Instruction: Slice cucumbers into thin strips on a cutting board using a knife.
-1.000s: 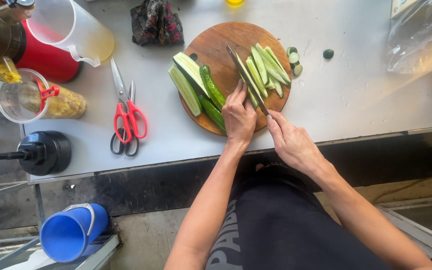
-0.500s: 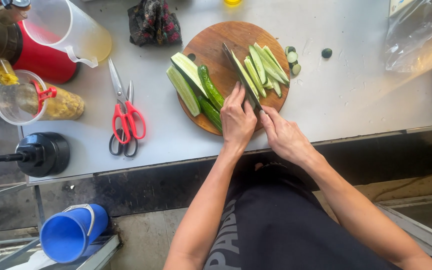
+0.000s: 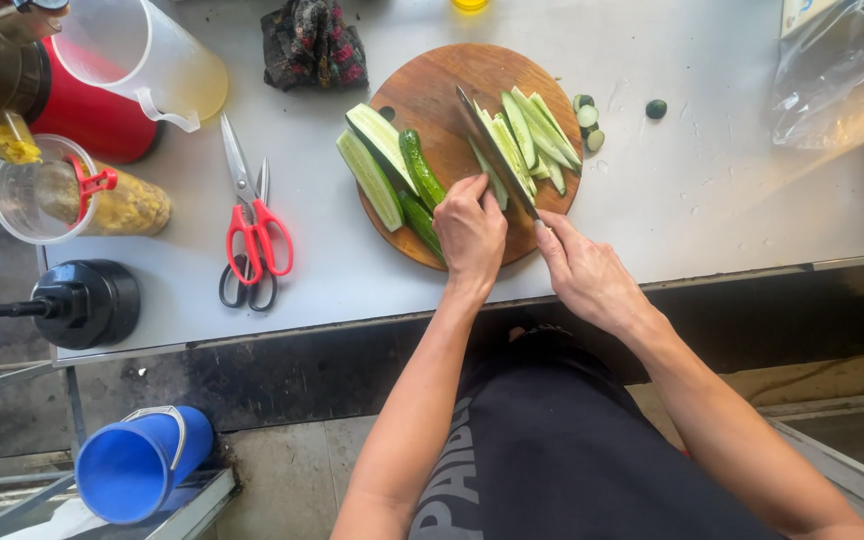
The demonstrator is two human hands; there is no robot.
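My left hand (image 3: pixel 470 228) has its fingers curled down, pinning a cucumber piece (image 3: pixel 493 178) on the round wooden cutting board (image 3: pixel 432 95). My right hand (image 3: pixel 584 272) has fingers wrapped on the knife (image 3: pixel 492 150), blade angled across the board beside cut spears (image 3: pixel 537 130). Red scissors (image 3: pixel 250 225) lie left on the bench (image 3: pixel 712 200).

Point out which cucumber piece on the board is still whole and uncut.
The dark green cucumber beside the left hand; the other pieces show pale cut flesh.

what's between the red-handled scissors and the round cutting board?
Head view: only bare grey table lies between the scissors and the cutting board. The nearest cucumber spear overhangs the board's left edge.
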